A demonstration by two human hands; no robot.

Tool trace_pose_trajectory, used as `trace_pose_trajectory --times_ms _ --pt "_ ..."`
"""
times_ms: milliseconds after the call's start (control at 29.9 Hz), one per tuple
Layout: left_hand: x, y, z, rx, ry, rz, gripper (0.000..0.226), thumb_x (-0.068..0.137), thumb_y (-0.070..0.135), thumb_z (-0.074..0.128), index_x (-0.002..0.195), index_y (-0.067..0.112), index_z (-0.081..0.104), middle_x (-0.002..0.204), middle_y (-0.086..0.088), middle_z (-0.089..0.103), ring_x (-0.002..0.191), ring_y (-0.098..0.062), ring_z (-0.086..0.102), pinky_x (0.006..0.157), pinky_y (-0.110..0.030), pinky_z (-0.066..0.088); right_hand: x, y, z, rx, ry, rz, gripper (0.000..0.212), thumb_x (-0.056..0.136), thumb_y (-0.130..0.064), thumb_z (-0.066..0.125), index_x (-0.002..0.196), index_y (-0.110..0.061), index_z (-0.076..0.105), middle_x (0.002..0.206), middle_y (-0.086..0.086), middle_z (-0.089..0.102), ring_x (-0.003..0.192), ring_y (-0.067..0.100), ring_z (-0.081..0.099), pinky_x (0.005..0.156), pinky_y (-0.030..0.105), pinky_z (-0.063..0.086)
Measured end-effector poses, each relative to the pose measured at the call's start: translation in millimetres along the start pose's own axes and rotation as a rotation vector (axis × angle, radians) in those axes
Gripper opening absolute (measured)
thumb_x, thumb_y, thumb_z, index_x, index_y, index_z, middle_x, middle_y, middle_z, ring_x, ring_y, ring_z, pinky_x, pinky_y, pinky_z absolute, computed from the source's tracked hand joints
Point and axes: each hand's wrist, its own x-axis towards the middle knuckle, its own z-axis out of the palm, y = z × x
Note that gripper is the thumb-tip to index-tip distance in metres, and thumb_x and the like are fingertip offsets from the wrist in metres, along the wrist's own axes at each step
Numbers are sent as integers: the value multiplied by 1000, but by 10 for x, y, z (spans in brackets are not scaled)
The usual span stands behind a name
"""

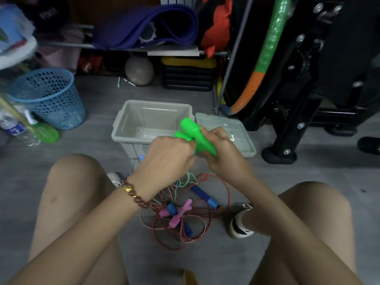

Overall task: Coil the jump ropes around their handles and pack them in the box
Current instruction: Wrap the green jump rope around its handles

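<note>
sitting on the grey floor beyond the person's knees, the box (123,128) is the biggest piece here, rigid plastic and open-topped, with its lid (242,149) lying flat just beside it on the right. nearer the person, a loose tangle of red rope (205,241) sprawls on the floor with blue handles (202,194) and pink handles (181,212) caught in it. such cord looks limp and light and will probably snag, so each rope is best lifted by its stiff handles rather than by a loop. the green handles (190,128) are held side by side above the box's near edge. the right hand (224,155) is wrapped round their lower ends, and the left hand (170,153) curls its fingers onto them from the other side. smooth hard plastic may slip, so a firm grip on the pair seems wise while the thin pale green cord (181,182), hanging down to the pile, is wound on.
</note>
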Motion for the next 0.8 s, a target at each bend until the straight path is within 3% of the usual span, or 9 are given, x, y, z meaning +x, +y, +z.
trace_pose_trajectory --times_ms 134,234,334,401,501,601,701,768,802 --pt "-54 -48 3 -95 86 88 36 94 48 39 109 21 57 105 1 65 96 -21 61 65 -29 31 -10 -4 -95 -117 -209 -75 62 86 -6 62 142 -20 41 110 -7 49 102 19 56 83 33 46" --pt "-71 -160 32 -248 125 145 34 86 51 56 96 19 62 89 1 68 85 -22 63 61 -27 29 -45 -52 -121 -150 -352 -160 37 84 -8 60 118 -23 57 104 -10 50 96 18 56 78 42 48" --pt "-68 -335 73 -303 186 204 40 62 57 75 70 21 61 55 4 57 53 -19 53 53 -24 30 -59 -84 -124 -74 -479 -165 37 82 -7 64 117 -20 59 107 -14 49 102 16 54 86 40 46" --pt "-62 -409 53 -391 135 144 40 54 61 76 65 26 62 48 13 45 51 -12 44 50 -21 29 -47 -78 -139 -57 -531 -156 49 82 -7 66 129 -19 55 112 -10 53 106 13 53 90 34 43" --pt "-66 -405 2 -563 -7 36 33 51 58 78 71 36 67 50 13 50 55 -2 48 55 -19 35 -47 -90 -154 -51 -582 -181 51 82 -7 67 131 -16 55 101 -16 49 98 9 51 86 29 41" --pt "-60 -409 -20 -796 -69 9 24 54 43 84 70 37 67 52 15 54 50 -1 46 51 -14 29 -63 -125 -205 -1 -601 -188 47 82 -5 68 127 -14 58 94 -16 52 90 9 52 81 27 41" --pt "-21 -461 36 -1124 -140 40 18 62 25 85 74 25 72 60 -2 60 56 -8 39 57 -25 30 -99 -144 -249 47 -618 -178 45 82 -5 68 125 -12 59 102 3 59 92 13 55 81 29 43" --pt "5 -471 77 -1209 -161 52 21 61 31 84 77 23 73 76 -20 65 63 -21 43 60 -36 33 -133 -148 -253 71 -640 -165 47 83 -8 67 128 -14 57 109 0 60 97 10 57 82 28 44" --pt "16 -479 97 -1235 -160 42 22 60 32 85 76 23 74 78 -17 68 66 -22 47 62 -38 37 -149 -150 -257 72 -644 -159 48 83 -10 67 130 -16 56 108 -8 59 96 2 56 81 23 43"
